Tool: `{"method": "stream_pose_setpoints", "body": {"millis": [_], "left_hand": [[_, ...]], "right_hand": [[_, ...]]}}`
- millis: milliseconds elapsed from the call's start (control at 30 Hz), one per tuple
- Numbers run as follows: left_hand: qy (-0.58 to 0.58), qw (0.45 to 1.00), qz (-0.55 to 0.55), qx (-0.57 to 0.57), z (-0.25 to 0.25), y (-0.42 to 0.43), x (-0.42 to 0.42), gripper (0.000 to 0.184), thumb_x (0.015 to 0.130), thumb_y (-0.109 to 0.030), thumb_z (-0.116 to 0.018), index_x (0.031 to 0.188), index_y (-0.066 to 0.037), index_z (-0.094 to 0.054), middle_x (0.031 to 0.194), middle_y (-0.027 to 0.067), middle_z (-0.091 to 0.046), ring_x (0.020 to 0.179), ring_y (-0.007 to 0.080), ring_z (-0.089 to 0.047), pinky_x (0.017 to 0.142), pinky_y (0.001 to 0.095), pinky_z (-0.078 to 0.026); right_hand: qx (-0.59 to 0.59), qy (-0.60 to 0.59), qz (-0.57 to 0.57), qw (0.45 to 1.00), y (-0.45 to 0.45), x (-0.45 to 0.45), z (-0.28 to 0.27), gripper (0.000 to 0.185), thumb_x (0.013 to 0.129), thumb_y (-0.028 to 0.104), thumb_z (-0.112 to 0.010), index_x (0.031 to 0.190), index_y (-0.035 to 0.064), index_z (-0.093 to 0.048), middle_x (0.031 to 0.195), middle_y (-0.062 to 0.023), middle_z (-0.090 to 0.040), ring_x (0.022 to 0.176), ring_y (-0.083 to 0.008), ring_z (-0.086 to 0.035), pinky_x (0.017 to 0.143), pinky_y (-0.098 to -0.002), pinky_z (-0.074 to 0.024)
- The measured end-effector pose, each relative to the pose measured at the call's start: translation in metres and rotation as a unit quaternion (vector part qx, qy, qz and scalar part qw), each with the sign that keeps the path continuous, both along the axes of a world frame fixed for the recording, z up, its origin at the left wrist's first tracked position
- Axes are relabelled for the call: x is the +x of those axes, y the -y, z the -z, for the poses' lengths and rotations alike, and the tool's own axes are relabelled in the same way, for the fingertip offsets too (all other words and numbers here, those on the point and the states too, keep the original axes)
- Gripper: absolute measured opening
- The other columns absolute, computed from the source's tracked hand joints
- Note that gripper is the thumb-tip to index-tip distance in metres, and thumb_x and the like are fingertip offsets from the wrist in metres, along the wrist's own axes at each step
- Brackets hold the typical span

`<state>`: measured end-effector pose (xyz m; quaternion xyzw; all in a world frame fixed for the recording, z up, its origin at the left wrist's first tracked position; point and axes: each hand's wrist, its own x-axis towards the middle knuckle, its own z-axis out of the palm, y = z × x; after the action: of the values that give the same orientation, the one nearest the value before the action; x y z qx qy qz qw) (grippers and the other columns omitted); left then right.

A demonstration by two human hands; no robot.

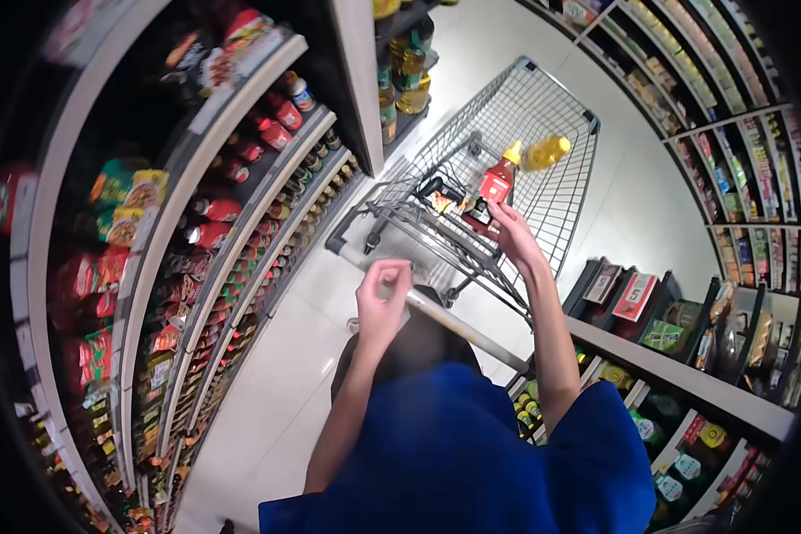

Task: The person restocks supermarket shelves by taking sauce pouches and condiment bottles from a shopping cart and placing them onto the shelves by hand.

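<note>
My right hand [514, 236] reaches over the shopping cart [556, 98], its fingers closed at the lower part of a red sauce bottle [497, 184] with a yellow cap. The bottle tilts, cap pointing away from me. Beside it, a bottle of yellow oil [545, 153] lies in the cart basket. A dark packet with a food picture [442, 198] is near the cart's child seat. My left hand [384, 298] is curled with its fingertips together, just above the cart handle [458, 327]; nothing shows in it. Whether it touches the handle is hard to tell.
Shelves of bottles and packets [218, 209] curve along my left. Large oil bottles [409, 67] stand on a shelf ahead. To the right is a low display with boxes [635, 295], and tall shelves [730, 160] rise beyond the pale floor [636, 218].
</note>
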<state>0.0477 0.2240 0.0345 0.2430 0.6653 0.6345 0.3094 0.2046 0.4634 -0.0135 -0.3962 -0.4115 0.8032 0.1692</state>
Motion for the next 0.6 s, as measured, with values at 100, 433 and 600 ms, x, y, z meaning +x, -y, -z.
{"method": "stream_pose_setpoints", "body": {"millis": [100,433,600], "left_hand": [[-0.013,1.000,-0.001,0.011,-0.015,0.021,-0.010,0.008,0.095,-0.004,-0.066,0.103,-0.003,-0.066,0.077,0.0001,-0.064,0.074,0.0065,-0.058,0.071,0.0238,-0.047],[0.169,0.967,0.179,0.066,-0.074,0.132,-0.050,0.036,0.106,-0.035,-0.054,0.109,-0.001,-0.063,0.091,0.0056,-0.069,0.082,0.0113,-0.063,0.077,0.0268,-0.050],[0.163,0.965,0.196,0.067,-0.067,0.179,-0.055,0.037,0.108,-0.031,-0.051,0.121,0.002,-0.061,0.099,0.0059,-0.068,0.089,0.0116,-0.062,0.084,0.0279,-0.050]], "right_hand": [[-0.046,-0.095,0.010,0.994,0.037,-0.004,-0.031,0.040,0.102,0.035,-0.061,0.129,0.0060,-0.058,0.127,-0.0061,-0.063,0.116,-0.0186,-0.060,0.095,-0.0388,-0.0497],[-0.018,-0.304,-0.182,0.935,0.201,-0.100,-0.135,0.080,0.087,0.026,-0.074,0.151,0.0010,-0.033,0.135,-0.0221,-0.057,0.128,-0.0342,-0.057,0.112,-0.0474,-0.0422],[-0.091,-0.383,-0.162,0.905,0.250,-0.147,-0.132,0.062,0.092,0.037,-0.066,0.137,0.0002,-0.044,0.113,-0.0199,-0.062,0.103,-0.0326,-0.066,0.096,-0.0445,-0.0530]]}}
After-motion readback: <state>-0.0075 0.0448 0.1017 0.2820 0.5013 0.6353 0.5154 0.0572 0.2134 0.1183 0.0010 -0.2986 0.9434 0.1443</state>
